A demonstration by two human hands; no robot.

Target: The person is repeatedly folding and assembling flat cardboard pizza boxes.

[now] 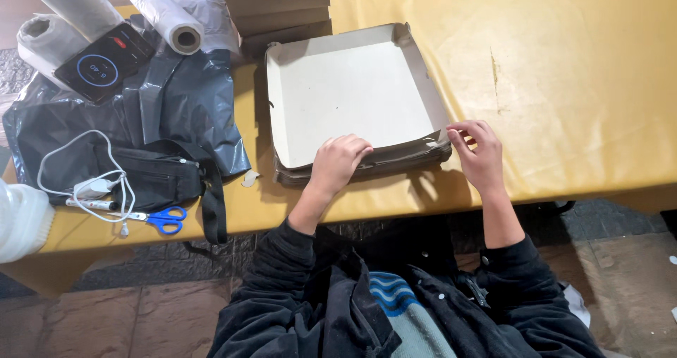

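A stack of flat grey cardboard trays (352, 97) with low folded-up rims lies on the yellow table (564, 83). My left hand (338, 162) rests with curled fingers on the near edge of the stack, gripping the rim. At the stack's near right corner, my right hand (479, 153) pinches the cardboard edge with its fingertips. Both forearms come up from below in dark sleeves.
To the left lie a grey plastic bag (176, 97), a black pouch (151, 178), a white cable (84, 181), blue-handled scissors (166, 220), a phone (106, 62) and rolls of plastic film (166, 16). More cardboard (282, 9) is stacked behind the trays. A white container (21, 220) stands at far left.
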